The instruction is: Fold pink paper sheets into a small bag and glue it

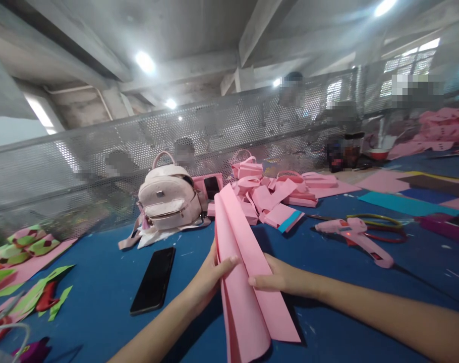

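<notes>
Both my hands hold a long folded pink foam sheet (244, 272) above a blue table (101, 282). My left hand (209, 277) grips its left edge, thumb pressed across the front. My right hand (277, 277) pinches its right side, fingers curled behind. The sheet stands tilted, its folded top pointing away from me. A black phone (154, 280) lies flat just left of my left forearm.
A pink backpack (169, 199) sits behind the phone. A heap of pink foam loops (271, 194) lies beyond the sheet. A pink glue gun (356, 239) rests at right beside scissors. Green foam scraps (29, 292) cover the left edge. A perforated metal screen (214, 131) backs the table, people behind it.
</notes>
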Action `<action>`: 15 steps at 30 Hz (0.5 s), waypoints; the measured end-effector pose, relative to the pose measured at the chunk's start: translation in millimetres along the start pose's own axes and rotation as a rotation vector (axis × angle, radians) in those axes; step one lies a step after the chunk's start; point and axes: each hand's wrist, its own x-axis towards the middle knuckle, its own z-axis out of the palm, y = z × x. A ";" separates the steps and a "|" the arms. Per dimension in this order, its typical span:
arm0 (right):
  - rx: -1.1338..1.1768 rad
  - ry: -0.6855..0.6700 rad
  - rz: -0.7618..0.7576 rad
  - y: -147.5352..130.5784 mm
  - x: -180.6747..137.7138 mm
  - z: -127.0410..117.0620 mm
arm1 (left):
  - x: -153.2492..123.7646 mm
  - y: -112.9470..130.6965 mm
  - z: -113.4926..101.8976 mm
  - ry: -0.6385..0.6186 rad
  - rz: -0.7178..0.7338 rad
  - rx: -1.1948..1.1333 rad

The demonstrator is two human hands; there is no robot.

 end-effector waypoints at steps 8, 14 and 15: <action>0.036 0.292 0.064 17.5 10.6 -28.0 | 12.4 12.0 -29.8 0.213 -0.006 0.041; 0.041 0.439 0.063 24.2 18.7 -49.9 | 17.9 22.8 -50.2 0.219 0.056 0.080; 0.050 0.436 0.054 23.6 19.5 -51.9 | 18.6 23.8 -52.5 0.216 0.059 0.085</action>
